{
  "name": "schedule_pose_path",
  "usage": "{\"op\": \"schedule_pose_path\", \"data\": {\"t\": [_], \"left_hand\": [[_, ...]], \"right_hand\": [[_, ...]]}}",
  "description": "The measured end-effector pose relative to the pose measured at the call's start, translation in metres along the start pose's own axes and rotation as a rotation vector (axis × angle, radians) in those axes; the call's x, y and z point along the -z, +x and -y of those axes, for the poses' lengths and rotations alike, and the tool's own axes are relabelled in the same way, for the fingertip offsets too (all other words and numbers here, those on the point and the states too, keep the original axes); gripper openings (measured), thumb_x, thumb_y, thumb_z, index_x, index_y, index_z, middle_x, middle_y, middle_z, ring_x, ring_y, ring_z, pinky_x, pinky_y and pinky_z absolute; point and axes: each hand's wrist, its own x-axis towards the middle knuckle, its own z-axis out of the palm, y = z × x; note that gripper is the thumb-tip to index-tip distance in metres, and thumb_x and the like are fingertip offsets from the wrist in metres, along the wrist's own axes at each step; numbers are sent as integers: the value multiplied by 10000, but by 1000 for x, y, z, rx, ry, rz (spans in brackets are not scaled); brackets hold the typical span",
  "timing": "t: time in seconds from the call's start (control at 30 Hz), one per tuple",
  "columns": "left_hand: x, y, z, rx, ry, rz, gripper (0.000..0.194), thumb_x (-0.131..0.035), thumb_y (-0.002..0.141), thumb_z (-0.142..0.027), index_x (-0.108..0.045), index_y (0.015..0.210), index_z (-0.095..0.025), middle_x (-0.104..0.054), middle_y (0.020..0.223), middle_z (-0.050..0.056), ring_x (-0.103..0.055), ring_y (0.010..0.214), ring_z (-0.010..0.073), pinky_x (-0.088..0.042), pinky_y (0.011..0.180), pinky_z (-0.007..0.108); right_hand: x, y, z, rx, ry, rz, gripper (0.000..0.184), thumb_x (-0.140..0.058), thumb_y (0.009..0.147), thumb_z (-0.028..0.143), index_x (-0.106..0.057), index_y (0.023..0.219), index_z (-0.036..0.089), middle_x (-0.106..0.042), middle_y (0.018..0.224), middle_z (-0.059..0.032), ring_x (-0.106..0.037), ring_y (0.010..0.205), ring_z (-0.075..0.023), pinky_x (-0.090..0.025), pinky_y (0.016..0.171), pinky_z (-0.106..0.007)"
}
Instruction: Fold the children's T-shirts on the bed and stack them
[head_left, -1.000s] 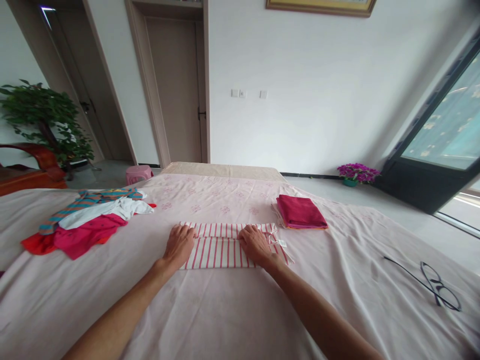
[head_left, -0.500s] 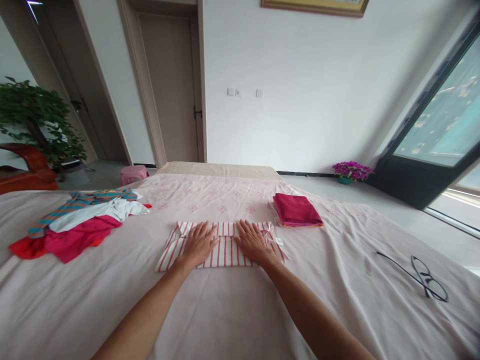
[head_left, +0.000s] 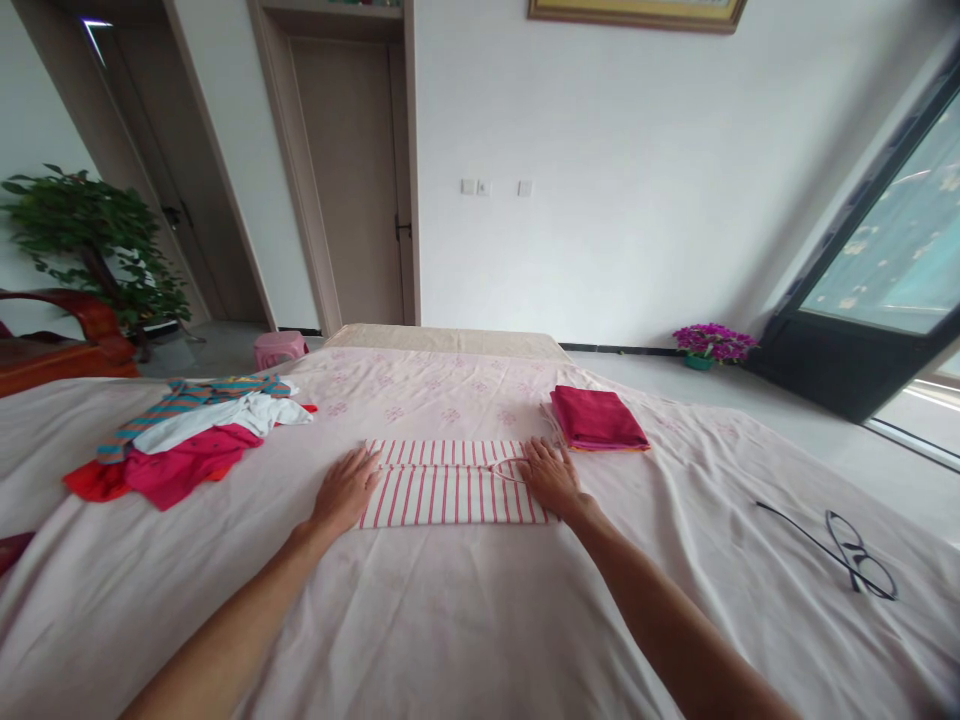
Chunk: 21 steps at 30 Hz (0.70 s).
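Observation:
A white garment with red stripes (head_left: 454, 498) lies folded into a flat rectangle on the bed, straight in front of me. My left hand (head_left: 346, 490) rests flat on its left end, fingers stretched out. On the right end lies my right hand (head_left: 553, 476), palm down with its fingers extended, covering part of that edge. A thin cord loop (head_left: 506, 468) shows on the cloth just left of my right fingers. Neither hand grips the fabric.
A folded dark red stack of cloth (head_left: 598, 416) sits beyond my right hand. Loose clothes (head_left: 196, 440) are heaped at the left. Eyeglasses (head_left: 855, 560) lie on the pale pink bedsheet (head_left: 697, 570) at the right. A pink stool (head_left: 280, 348) stands past the bed.
Both hands have slid outward from the middle of the striped garment to its two ends. The garment's ends now look narrower and straighter. The view has shifted slightly.

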Motion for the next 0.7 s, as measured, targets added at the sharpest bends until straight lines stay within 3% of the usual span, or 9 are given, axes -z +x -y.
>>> {"op": "schedule_pose_path", "data": {"t": [0.07, 0.13, 0.27, 0.37, 0.5, 0.7], "left_hand": [[9, -2, 7, 129, -59, -8, 475, -302, 968, -320, -493, 1380, -179, -497, 1454, 126, -439, 1347, 212, -318, 1101, 352], [16, -1, 12, 251, -77, -6, 509, -293, 956, -350, -483, 1367, -115, -546, 1371, 192, -501, 1287, 252, -372, 1046, 374], [24, 4, 15, 400, -93, 76, 662, -373, 881, -580, -536, 1266, -67, -593, 1244, 270, -587, 1165, 360, -456, 892, 421], [26, 10, 11, 451, -122, 149, 684, -470, 795, -664, -577, 1172, -103, -641, 1184, 243, -621, 1107, 371, -466, 832, 397], [29, 17, 7, 488, -182, 214, 521, -610, 694, -634, -636, 931, -171, -705, 1062, 182, -656, 1016, 362, -460, 765, 361], [32, 15, 4, 479, -378, 167, 350, -651, 693, -535, -615, 785, -199, -709, 811, 76, -668, 919, 310, -446, 693, 303]], "right_hand": [[8, -3, 9, 16, 8, -19, 564, -256, 1017, 432, -412, 1471, 136, -368, 1540, -126, -230, 1463, -257, -96, 1184, -506], [15, -7, 24, 95, 30, -36, 574, -248, 1020, 450, -383, 1488, 146, -349, 1553, -111, -213, 1468, -247, -109, 1186, -486], [18, -15, 65, 306, 56, -56, 572, -262, 1023, 440, -317, 1521, 164, -273, 1586, -94, -192, 1476, -241, -104, 1194, -466], [10, -17, 87, 385, 90, -54, 584, -262, 1021, 449, -281, 1536, 174, -245, 1594, -85, -180, 1480, -238, -88, 1202, -462], [-2, -16, 95, 390, 141, 4, 595, -278, 1012, 480, -311, 1527, 184, -277, 1584, -78, -212, 1471, -239, -97, 1205, -454], [-2, -12, 100, 363, 153, -5, 539, -301, 1009, 420, -409, 1477, 175, -307, 1574, -81, -211, 1471, -247, -37, 1206, -474]]}}
